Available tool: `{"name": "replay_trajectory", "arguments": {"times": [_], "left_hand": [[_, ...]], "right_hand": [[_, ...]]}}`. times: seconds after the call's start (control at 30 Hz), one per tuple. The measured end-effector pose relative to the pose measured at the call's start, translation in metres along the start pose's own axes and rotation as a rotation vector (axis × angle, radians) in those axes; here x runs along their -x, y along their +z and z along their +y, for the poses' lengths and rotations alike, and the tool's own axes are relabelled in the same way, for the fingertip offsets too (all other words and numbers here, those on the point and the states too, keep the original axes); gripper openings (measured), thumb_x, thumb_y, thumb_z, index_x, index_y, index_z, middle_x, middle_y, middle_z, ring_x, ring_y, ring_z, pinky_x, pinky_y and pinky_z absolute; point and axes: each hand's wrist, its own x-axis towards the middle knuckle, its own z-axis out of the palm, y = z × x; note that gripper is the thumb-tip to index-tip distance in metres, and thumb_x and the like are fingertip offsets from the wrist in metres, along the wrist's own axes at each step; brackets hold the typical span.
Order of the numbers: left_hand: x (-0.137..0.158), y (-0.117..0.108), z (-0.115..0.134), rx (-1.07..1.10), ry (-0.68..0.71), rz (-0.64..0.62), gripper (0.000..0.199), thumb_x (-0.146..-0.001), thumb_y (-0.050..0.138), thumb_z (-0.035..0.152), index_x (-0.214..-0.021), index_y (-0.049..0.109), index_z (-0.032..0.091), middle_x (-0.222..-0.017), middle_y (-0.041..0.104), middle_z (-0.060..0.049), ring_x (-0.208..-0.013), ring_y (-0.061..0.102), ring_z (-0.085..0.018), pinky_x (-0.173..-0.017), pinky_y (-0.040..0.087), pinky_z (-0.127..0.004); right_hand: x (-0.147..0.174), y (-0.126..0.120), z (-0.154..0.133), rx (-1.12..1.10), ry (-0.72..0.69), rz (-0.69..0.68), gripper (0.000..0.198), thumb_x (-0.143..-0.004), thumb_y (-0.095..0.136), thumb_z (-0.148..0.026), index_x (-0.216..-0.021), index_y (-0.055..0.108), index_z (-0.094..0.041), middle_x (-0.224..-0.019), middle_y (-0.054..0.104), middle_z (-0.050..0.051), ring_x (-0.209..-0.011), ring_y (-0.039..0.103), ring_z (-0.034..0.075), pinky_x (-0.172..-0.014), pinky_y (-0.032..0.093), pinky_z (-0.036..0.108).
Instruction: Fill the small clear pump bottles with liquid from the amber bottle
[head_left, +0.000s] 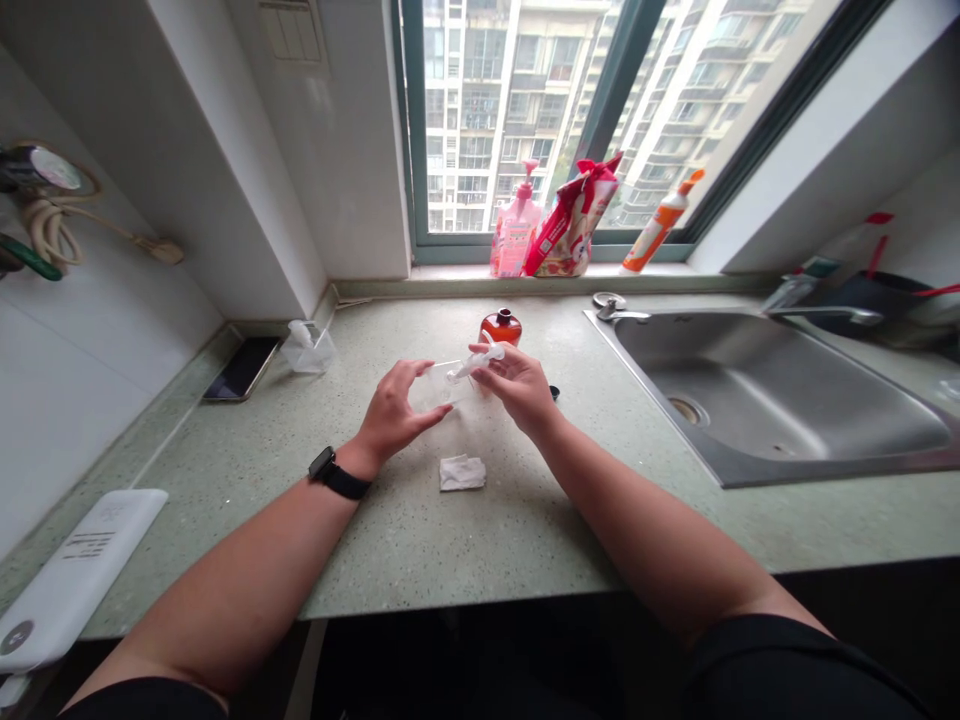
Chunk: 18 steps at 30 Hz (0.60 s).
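Over the middle of the counter, my left hand (396, 408) is closed around the sides of a clear plastic bottle (441, 384), thumb below and fingers above. My right hand (521, 385) pinches a white pump top (484, 360) at the mouth of that bottle; whether the two are joined, I cannot tell. Just behind my right hand stands an amber bottle (501, 326) with an uncovered dark neck, its lower part hidden by the hand. A black cap (555, 392) lies right of my right wrist. Nearer to me is a folded white tissue (462, 473).
At the left are another clear pump bottle (309, 352), a phone (241, 368) and a white device (82, 575). The steel sink (780, 400) occupies the right. A pink pump bottle (514, 235), a red bag (574, 225) and an orange-white bottle (658, 228) line the windowsill.
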Motion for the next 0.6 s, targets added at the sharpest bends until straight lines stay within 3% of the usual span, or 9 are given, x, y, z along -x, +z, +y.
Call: {"name": "replay_trajectory", "arguments": {"times": [0.23,0.43,0.6], "left_hand": [[0.0,-0.002,-0.002,-0.021,-0.025,0.018,0.061,-0.087,0.086,0.042,-0.139,0.061,0.022,-0.128,0.069,-0.01,-0.117,0.068,-0.029,-0.108,0.056,-0.048],[0.0,-0.001,-0.003,-0.034,-0.025,0.017,0.063,-0.087,0.087,0.044,-0.14,0.061,0.023,-0.127,0.07,-0.01,-0.118,0.068,-0.03,-0.109,0.055,-0.048],[0.0,-0.001,-0.001,-0.025,0.008,-0.008,0.061,-0.088,0.086,0.046,-0.139,0.062,0.022,-0.127,0.07,-0.011,-0.118,0.068,-0.031,-0.109,0.055,-0.049]], "right_hand": [[-0.008,-0.021,-0.007,-0.001,0.02,0.006,0.066,-0.068,0.096,-0.063,-0.12,0.076,-0.029,-0.116,0.078,0.006,-0.104,0.076,0.026,-0.101,0.064,0.047],[-0.002,-0.053,-0.015,0.246,-0.021,-0.083,0.059,-0.076,0.092,-0.056,-0.125,0.074,-0.028,-0.105,0.077,0.004,-0.1,0.074,0.025,-0.096,0.062,0.045],[0.001,-0.067,-0.023,0.466,-0.042,-0.173,0.059,-0.078,0.09,-0.049,-0.13,0.072,-0.028,-0.099,0.079,0.003,-0.089,0.074,0.024,-0.088,0.06,0.043]]}}
